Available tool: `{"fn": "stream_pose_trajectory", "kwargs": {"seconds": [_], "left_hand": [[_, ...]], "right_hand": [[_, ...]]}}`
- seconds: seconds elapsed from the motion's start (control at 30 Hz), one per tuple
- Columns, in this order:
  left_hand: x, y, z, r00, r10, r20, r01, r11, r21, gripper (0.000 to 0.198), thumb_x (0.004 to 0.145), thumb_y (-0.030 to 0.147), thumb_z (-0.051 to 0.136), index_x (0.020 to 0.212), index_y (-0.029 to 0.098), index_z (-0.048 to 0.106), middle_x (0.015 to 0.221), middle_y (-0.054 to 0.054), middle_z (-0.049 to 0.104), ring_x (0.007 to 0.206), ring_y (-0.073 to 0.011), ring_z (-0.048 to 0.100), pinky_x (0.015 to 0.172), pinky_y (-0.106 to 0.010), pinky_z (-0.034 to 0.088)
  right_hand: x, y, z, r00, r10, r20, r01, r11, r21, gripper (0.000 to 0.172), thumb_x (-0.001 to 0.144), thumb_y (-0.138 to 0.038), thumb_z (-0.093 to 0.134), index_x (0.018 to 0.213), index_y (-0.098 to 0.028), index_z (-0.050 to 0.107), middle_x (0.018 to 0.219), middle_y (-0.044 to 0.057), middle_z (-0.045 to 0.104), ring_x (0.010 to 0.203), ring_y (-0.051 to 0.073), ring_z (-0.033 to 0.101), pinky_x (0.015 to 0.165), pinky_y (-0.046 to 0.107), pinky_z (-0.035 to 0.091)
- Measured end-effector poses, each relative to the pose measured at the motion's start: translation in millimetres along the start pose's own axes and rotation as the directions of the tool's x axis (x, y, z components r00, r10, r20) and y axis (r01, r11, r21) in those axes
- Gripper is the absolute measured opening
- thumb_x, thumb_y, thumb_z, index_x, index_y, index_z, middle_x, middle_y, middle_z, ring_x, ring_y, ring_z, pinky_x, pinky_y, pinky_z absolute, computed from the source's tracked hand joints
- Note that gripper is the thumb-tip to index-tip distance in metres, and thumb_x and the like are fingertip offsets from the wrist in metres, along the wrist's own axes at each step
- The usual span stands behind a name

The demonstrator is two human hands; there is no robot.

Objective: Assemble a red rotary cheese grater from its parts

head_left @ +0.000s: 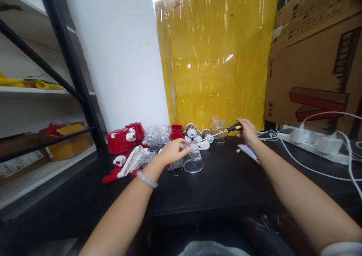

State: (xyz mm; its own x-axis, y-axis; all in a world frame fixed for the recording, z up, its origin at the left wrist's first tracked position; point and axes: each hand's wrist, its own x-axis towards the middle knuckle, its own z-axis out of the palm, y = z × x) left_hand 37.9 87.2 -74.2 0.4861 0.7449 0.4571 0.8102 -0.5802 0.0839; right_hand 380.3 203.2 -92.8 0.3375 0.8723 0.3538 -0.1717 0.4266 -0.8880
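Note:
My left hand [174, 151], with a pale bangle [147, 179] on its wrist, is closed on a clear plastic part [195, 154] just above the black table. Below that part a clear round cup [193, 167] shows its rim. My right hand [247, 131] grips a screwdriver [233, 127] with a black and yellow handle. Its long shaft slants down to the left, and the tip reaches the clear part by my left fingers. Behind lie several white and metal cylinders [191, 130] and a white piece with a red spot [204, 145].
Red housings [118, 141], white handles [132, 161] and clear cups [152, 139] crowd the left. A phone-like slab [249, 152] lies by my right forearm. At right are a power strip [316, 144] with white cables and a large cardboard box [313, 67]. Shelving [80, 74] stands left.

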Motion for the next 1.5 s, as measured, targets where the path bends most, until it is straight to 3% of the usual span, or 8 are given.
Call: {"fn": "stream_pose_trajectory", "kwargs": {"seconds": [0.2, 0.37, 0.53, 0.77, 0.9, 1.03, 1.2, 1.5], "left_hand": [[-1, 0, 0.1, 1.000, 0.000, -0.008, 0.000, 1.000, 0.004, 0.052, 0.097, 0.056, 0.047, 0.072, 0.018, 0.071, 0.120, -0.011, 0.070, 0.101, -0.0245, 0.068, 0.092, -0.039, 0.052], [0, -1, 0.8, 1.000, 0.005, -0.003, -0.006, 1.000, -0.006, 0.051, 0.097, 0.056, 0.047, 0.074, 0.018, 0.072, 0.120, -0.011, 0.070, 0.103, -0.0244, 0.068, 0.093, -0.039, 0.052], [0, -2, 1.4, 1.000, 0.008, 0.001, -0.008, 1.000, -0.005, 0.051, 0.097, 0.055, 0.047, 0.074, 0.018, 0.072, 0.121, -0.011, 0.069, 0.104, -0.0247, 0.068, 0.093, -0.039, 0.052], [0, -1, 0.8, 1.000, 0.008, -0.003, -0.008, 1.000, 0.005, 0.052, 0.097, 0.056, 0.046, 0.071, 0.018, 0.071, 0.119, -0.010, 0.070, 0.102, -0.0248, 0.068, 0.092, -0.039, 0.052], [-1, 1, 0.2, 1.000, 0.001, -0.007, -0.001, 1.000, 0.007, 0.051, 0.097, 0.055, 0.047, 0.072, 0.018, 0.072, 0.118, -0.010, 0.070, 0.099, -0.0246, 0.068, 0.090, -0.038, 0.052], [-1, 0, 0.1, 1.000, -0.005, -0.005, 0.005, 1.000, 0.004, 0.051, 0.097, 0.056, 0.047, 0.074, 0.018, 0.072, 0.121, -0.010, 0.069, 0.102, -0.0250, 0.068, 0.092, -0.038, 0.052], [0, -1, 0.3, 1.000, -0.006, 0.001, 0.006, 1.000, -0.011, 0.050, 0.097, 0.056, 0.048, 0.075, 0.018, 0.073, 0.122, -0.010, 0.069, 0.104, -0.0250, 0.068, 0.093, -0.038, 0.052], [0, 0, 0.1, 1.000, 0.001, 0.000, -0.001, 1.000, 0.007, 0.052, 0.097, 0.056, 0.046, 0.073, 0.017, 0.072, 0.119, -0.011, 0.070, 0.101, -0.0245, 0.068, 0.092, -0.038, 0.052]], "right_hand": [[0, 2, 1, 1.000, -0.024, -0.006, 0.024, 0.999, -0.043, 0.034, 0.090, -0.049, 0.053, 0.098, -0.018, 0.065, 0.058, -0.004, 0.051, 0.038, 0.009, 0.045, 0.036, 0.021, 0.037], [-1, -2, 0, 0.997, 0.063, 0.050, -0.065, 0.997, 0.042, 0.034, 0.089, -0.034, 0.043, 0.106, -0.016, 0.066, 0.057, -0.001, 0.057, 0.042, 0.014, 0.056, 0.044, 0.026, 0.048], [-1, -3, 0, 0.997, 0.071, 0.036, -0.073, 0.995, 0.068, 0.034, 0.084, -0.031, 0.048, 0.108, -0.015, 0.067, 0.058, -0.001, 0.057, 0.043, 0.014, 0.056, 0.045, 0.026, 0.047], [3, 5, 0, 1.000, -0.029, 0.012, 0.029, 1.000, -0.003, 0.036, 0.080, -0.049, 0.065, 0.100, -0.019, 0.064, 0.053, -0.006, 0.049, 0.036, 0.010, 0.043, 0.037, 0.023, 0.037], [3, 6, 0, 0.998, -0.056, 0.021, 0.057, 0.998, -0.041, 0.039, 0.085, -0.056, 0.059, 0.096, -0.020, 0.062, 0.044, -0.008, 0.041, 0.033, 0.012, 0.042, 0.037, 0.023, 0.035], [-1, 0, 3, 0.999, 0.033, -0.006, -0.033, 0.999, -0.003, 0.033, 0.093, -0.043, 0.043, 0.097, -0.018, 0.063, 0.050, -0.003, 0.054, 0.036, 0.014, 0.052, 0.041, 0.025, 0.042], [-4, -6, 2, 0.998, 0.057, 0.014, -0.058, 0.995, 0.079, 0.024, 0.085, -0.026, 0.043, 0.093, -0.017, 0.064, 0.059, -0.001, 0.060, 0.041, 0.015, 0.059, 0.044, 0.027, 0.047], [-2, -3, 1, 1.000, 0.021, -0.001, -0.021, 0.998, 0.059, 0.016, 0.080, -0.031, 0.058, 0.089, -0.019, 0.063, 0.062, -0.004, 0.056, 0.037, 0.010, 0.052, 0.038, 0.022, 0.041]]}}
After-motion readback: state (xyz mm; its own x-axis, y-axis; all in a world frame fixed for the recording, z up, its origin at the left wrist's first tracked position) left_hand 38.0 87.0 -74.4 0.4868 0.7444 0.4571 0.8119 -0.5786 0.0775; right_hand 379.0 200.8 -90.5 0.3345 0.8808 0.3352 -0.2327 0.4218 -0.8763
